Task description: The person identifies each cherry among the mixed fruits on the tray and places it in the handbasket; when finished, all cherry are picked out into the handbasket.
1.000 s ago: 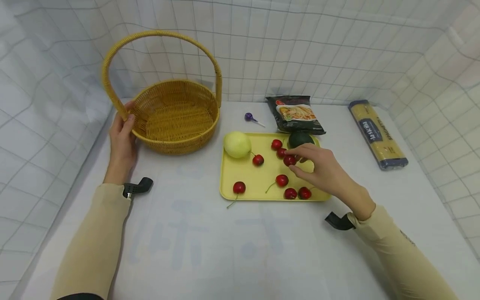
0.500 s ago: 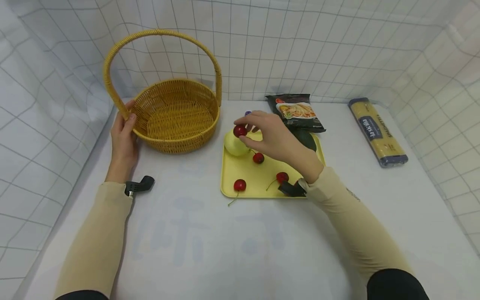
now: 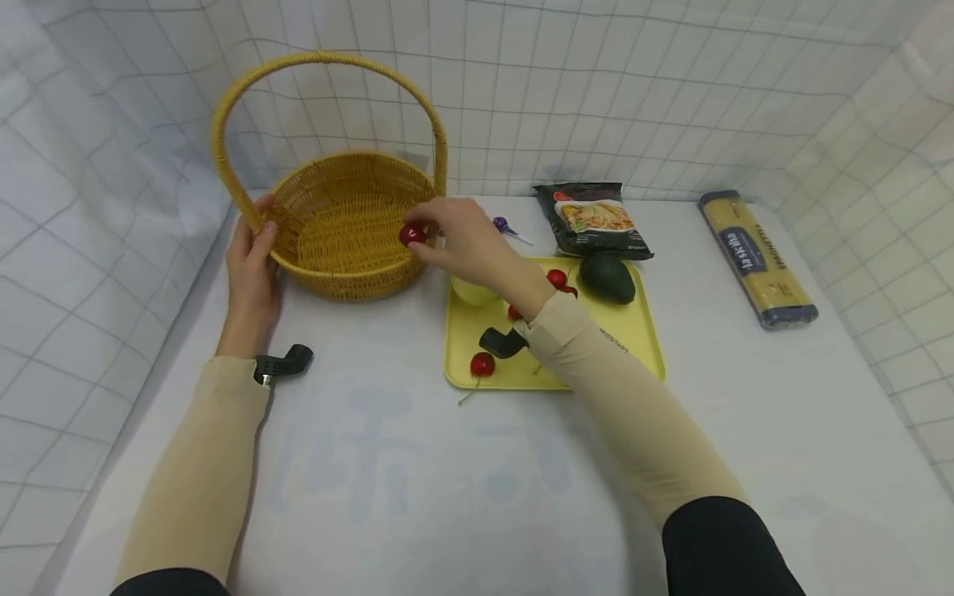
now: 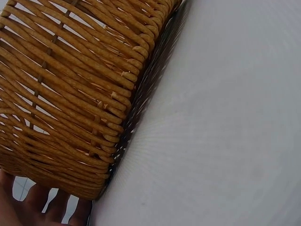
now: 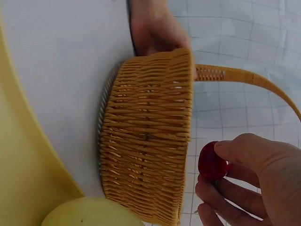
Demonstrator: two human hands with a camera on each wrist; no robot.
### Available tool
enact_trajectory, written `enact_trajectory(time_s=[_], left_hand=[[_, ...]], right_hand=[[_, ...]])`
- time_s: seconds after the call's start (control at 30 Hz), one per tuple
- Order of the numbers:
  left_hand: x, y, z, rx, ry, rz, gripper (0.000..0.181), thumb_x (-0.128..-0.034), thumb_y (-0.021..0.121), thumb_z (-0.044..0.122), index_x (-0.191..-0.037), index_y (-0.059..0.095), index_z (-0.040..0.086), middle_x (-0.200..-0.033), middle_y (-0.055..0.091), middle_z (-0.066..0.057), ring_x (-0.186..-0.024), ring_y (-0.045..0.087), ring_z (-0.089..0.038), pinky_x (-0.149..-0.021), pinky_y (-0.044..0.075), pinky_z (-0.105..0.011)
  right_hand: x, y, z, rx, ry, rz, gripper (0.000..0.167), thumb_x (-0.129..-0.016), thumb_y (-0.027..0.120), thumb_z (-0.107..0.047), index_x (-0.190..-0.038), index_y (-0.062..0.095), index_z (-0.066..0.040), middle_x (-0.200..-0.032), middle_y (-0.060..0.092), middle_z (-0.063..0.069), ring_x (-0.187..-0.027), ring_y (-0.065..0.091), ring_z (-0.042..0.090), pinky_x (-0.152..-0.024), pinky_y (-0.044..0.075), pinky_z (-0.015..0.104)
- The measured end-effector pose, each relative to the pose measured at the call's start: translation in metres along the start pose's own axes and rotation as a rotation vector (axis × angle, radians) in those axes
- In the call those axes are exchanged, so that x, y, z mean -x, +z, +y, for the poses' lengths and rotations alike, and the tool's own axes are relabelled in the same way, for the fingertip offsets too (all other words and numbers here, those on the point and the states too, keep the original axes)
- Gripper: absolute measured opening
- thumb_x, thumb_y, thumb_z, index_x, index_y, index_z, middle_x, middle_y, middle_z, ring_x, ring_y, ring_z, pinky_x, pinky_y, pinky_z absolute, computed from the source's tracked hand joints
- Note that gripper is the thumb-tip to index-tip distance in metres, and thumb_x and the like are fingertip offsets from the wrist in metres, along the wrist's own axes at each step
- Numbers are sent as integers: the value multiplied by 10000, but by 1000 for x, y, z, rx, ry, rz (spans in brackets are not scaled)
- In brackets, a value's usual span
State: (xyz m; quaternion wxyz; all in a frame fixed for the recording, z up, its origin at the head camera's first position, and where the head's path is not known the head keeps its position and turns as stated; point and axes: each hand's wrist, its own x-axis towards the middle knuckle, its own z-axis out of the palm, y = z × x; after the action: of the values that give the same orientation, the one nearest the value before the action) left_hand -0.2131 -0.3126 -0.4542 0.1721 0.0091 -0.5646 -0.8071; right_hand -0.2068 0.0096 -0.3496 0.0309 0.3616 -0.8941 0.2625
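Observation:
A yellow wicker basket (image 3: 350,285) with a tall arched handle stands at the left. My left hand (image 3: 252,281) grips its left rim, thumb over the edge; in the left wrist view the fingers (image 4: 56,202) lie against the woven wall. My right hand (image 3: 477,248) pinches a dark red cherry (image 5: 212,161) between thumb and fingertips, at the basket's right rim and above it. Below my right forearm lies a yellow tray (image 3: 462,348), partly hidden. It bears more cherries (image 3: 482,364), a pale yellow-green round fruit (image 3: 471,291) and a dark green avocado (image 3: 607,278).
Behind the tray lie a purple lollipop (image 3: 503,225) and a black noodle packet (image 3: 592,217). A spaghetti pack (image 3: 758,261) rests at the far right. Grid-patterned white cloth (image 3: 596,99) hangs round the back and sides of the white table (image 3: 373,480).
My right hand has picked a cherry from the tray and carried it left, past the yellow-green fruit, to the basket's right rim. The left hand keeps its grip on the basket.

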Motion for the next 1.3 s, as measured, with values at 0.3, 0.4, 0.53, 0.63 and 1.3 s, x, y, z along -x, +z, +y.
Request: enact_trajectory(time_s=[0.3,0.4,0.53,0.63,1.3], left_hand=[[1,1,2,-19,-1,-2,399,-1077,578,129,-1473,611,161,-1525,524,-49,-1347,471,-188,-1108,352,-268],[0,2,3,-27,1,-1,399,-1075,579,129,-1472,612,160,-1519,528,-47,-1349,469,-186,-1108,351,-267],[0,0,3,-57,-10,-8,408,-1080,581,159,-1486,600,185,-1546,510,-32,-1401,451,-192,-1143,341,-274],[1,-1,3,-64,-16,-7,412,-1081,578,164,-1492,596,190,-1560,500,-32,-1420,444,-197,-1157,335,-282],[0,-2,3,-85,-28,-21,425,-1081,584,202,-1506,577,203,-1591,473,-23,-1461,417,-199,-1194,306,-297]], right_hand=[[15,-4,1,39,10,62,420,-1045,654,-213,-1441,631,-75,-1356,702,78,-1057,695,216,-919,522,338],[26,-11,6,39,6,98,391,-1039,659,-192,-1411,654,-74,-1352,707,89,-1056,706,218,-921,534,342],[43,-21,12,42,24,118,360,-1028,678,-195,-1365,685,-69,-1326,721,92,-1043,712,211,-941,548,347],[58,-26,17,21,43,124,344,-1023,693,-200,-1342,699,-72,-1304,731,81,-1040,718,223,-946,554,357],[121,-23,58,-107,238,59,355,-994,739,-193,-1317,710,-48,-1297,726,131,-1084,716,266,-916,571,469]])
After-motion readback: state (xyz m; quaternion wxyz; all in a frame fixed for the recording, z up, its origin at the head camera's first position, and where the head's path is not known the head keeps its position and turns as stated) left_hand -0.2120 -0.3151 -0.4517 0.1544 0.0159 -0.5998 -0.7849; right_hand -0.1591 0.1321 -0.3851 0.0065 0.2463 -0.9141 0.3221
